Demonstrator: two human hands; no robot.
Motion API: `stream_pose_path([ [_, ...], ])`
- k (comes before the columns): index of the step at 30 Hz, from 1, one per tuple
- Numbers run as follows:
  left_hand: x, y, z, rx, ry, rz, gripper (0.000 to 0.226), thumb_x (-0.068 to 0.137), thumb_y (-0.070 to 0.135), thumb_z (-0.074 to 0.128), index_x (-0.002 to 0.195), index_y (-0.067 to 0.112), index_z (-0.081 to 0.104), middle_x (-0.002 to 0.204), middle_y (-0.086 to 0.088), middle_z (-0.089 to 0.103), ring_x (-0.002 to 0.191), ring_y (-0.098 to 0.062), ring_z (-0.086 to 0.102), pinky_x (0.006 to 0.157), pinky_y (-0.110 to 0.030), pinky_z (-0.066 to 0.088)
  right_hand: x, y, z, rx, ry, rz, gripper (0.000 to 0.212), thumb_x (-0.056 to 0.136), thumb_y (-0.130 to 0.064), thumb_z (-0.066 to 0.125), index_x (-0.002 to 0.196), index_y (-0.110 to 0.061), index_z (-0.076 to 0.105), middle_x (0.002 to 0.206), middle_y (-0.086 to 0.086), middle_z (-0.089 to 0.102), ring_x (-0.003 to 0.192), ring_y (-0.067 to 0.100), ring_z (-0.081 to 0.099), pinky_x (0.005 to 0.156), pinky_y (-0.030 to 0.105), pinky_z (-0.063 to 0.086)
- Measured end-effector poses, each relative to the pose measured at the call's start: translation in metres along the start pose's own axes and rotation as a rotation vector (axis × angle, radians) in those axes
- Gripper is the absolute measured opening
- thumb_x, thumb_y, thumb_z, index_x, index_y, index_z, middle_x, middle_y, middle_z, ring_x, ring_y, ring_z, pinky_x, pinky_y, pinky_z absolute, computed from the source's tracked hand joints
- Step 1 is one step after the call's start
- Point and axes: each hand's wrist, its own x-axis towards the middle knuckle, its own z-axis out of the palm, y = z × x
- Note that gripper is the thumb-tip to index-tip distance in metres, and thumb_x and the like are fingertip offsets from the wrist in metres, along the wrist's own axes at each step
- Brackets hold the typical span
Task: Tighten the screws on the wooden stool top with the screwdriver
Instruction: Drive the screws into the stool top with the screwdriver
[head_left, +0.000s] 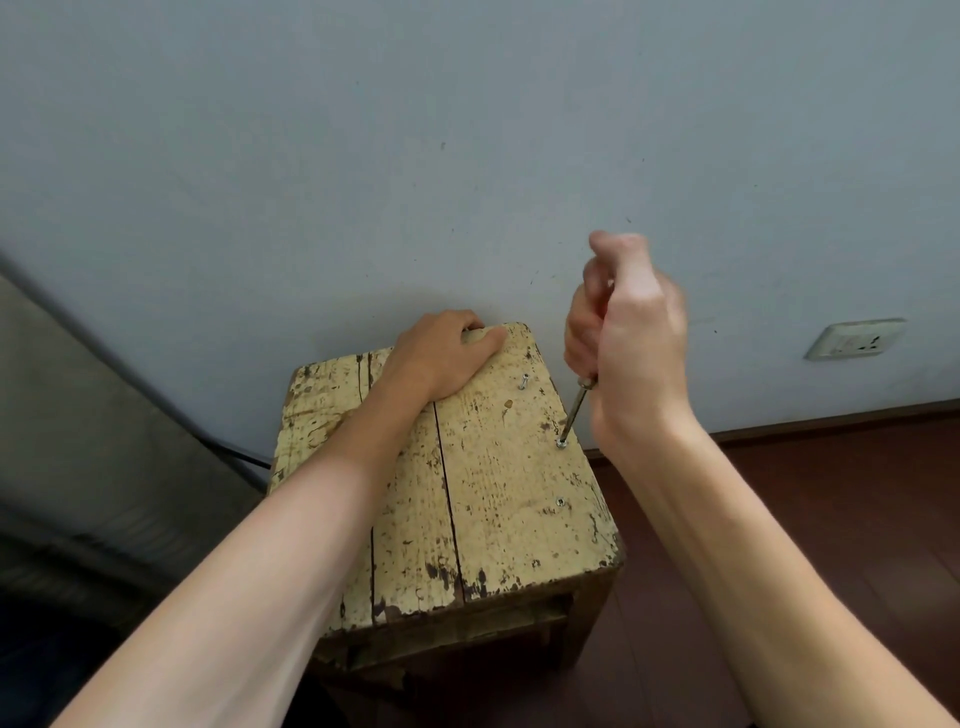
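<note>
A worn wooden stool with a cream-painted, chipped top stands against the wall. My left hand lies on the far edge of the top, fingers curled over it. My right hand is closed around the handle of a screwdriver, whose metal shaft slants down to a screw near the right edge. A second screw sits flush nearer to me. A third screw stands raised near the far right corner.
A grey-blue wall rises right behind the stool, with a white socket low on the right. Dark red wooden floor lies to the right. A grey slanted surface and a dark cable are at the left.
</note>
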Motion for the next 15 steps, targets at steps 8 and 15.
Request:
stream_pose_path([
  [8,-0.006,0.008,-0.006,0.035,-0.05,0.018,0.07,0.073,0.081,0.024,0.102,0.032,0.064,0.108,0.004,0.07,0.098,-0.024,0.064,0.085,-0.04,0.052,0.017,-0.015,-0.027,-0.063,-0.713,0.102,0.032,0.097,-0.02,0.049,0.107,-0.017,0.08,0.086,0.012,0.08,0.066,0.019,0.073,0.067,0.026,0.059],
  [15,-0.005,0.007,-0.006,0.016,-0.017,-0.01,0.07,0.073,0.081,0.027,0.104,0.035,0.068,0.096,0.013,0.068,0.09,-0.019,0.062,0.074,-0.036,0.046,0.006,-0.013,-0.013,-0.195,-0.588,0.077,0.056,0.097,-0.037,0.057,0.056,-0.018,0.024,0.046,-0.003,0.023,0.042,0.015,0.017,0.044,0.022,0.017],
])
